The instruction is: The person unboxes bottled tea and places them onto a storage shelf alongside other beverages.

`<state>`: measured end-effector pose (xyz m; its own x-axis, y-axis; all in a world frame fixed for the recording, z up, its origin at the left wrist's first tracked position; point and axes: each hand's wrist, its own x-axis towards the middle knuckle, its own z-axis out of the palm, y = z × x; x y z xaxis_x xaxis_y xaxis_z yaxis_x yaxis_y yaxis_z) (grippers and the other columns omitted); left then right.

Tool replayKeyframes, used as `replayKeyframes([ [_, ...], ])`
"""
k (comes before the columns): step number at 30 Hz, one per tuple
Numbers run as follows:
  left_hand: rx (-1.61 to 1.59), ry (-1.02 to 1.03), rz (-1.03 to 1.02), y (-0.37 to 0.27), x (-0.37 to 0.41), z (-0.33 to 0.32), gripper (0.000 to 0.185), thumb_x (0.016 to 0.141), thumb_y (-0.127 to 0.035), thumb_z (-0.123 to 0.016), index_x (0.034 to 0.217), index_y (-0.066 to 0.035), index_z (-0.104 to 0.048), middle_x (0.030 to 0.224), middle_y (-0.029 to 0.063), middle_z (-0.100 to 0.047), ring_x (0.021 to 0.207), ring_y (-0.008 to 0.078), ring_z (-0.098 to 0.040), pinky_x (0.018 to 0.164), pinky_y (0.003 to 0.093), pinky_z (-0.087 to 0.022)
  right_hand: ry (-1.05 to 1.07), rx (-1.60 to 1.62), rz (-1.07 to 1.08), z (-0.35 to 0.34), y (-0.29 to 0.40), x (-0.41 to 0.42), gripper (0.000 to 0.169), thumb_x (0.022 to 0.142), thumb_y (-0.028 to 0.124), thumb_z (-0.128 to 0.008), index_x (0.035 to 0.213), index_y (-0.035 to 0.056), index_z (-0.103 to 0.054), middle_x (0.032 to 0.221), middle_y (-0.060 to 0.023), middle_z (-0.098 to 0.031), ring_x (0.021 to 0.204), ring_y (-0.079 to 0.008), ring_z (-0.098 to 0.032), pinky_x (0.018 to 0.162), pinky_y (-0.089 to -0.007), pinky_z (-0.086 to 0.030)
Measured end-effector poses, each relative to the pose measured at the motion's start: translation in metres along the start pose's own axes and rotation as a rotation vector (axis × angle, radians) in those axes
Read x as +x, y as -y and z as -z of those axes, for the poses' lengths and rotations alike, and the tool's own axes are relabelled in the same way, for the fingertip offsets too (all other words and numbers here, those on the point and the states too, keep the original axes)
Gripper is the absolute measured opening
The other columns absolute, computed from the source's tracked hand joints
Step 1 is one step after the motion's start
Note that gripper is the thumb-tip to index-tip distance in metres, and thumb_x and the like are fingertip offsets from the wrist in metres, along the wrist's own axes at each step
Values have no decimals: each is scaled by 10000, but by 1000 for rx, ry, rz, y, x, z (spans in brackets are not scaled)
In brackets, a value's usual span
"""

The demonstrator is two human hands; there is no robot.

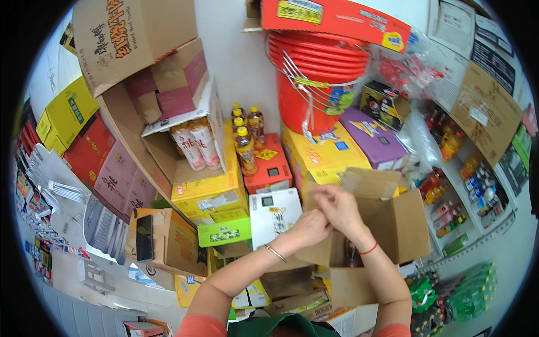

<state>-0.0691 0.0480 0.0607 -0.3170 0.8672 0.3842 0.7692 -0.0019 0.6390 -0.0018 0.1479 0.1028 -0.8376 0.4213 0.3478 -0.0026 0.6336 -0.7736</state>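
My left hand [309, 228] and my right hand [340, 208] meet over the left side of an open cardboard box [410, 227]. The fingers overlap near a raised box flap; whether anything is between them cannot be told. Dark bottles [351, 252] show partly at the bottom of the box, behind my right forearm. Left of my hands lies a white carton [273, 210] with printing. A yellow carton [326, 156] and a purple carton [374, 139] stand beyond the open box.
Stacked red plastic buckets [320, 80] stand at the back. Yellow-capped bottles [246, 151] stand on cartons at centre left. A smartphone [145, 238] lies on a cardboard box. Drink shelves [459, 210] are at right, with packs of green bottles [469, 299] on the floor.
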Motion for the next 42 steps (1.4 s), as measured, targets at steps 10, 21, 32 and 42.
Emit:
replayKeyframes([
  [10, 630, 374, 59, -28, -48, -61, 391, 811, -287, -626, 1094, -16, -632, 1301, 171, -512, 1399, 430, -131, 1088, 624, -198, 272, -293, -94, 43, -47, -154, 358, 932, 324, -493, 1014, 22, -667, 1055, -199, -639, 975, -356, -615, 843, -432, -484],
  [21, 575, 1060, 354, -79, -28, -129, 388, 811, -327, -659, 1019, 1, -666, 1142, 261, -605, 1084, 363, -591, 934, 445, -457, 305, -478, 132, 28, -50, -251, 412, 834, 494, -588, 839, 89, -667, 660, -112, -643, 592, -270, -640, 526, -383, -499],
  [32, 56, 478, 951, 26, -15, -290, 732, 691, -436, -765, 1171, 69, -541, 1131, 240, -619, 1048, 326, -617, 893, 379, -486, 187, -398, 188, 35, -54, -272, 236, 779, 329, -671, 732, 102, -622, 625, -65, -587, 575, -237, -615, 506, -351, -485],
  [42, -215, 178, 1034, 66, -22, -352, 561, 673, -239, -805, 1121, 18, -586, 1081, 188, -658, 978, 282, -655, 828, 365, -518, 280, -169, 48, 62, -49, -269, 117, 776, 181, -630, 774, 67, -604, 698, -103, -616, 656, -267, -631, 589, -377, -512],
])
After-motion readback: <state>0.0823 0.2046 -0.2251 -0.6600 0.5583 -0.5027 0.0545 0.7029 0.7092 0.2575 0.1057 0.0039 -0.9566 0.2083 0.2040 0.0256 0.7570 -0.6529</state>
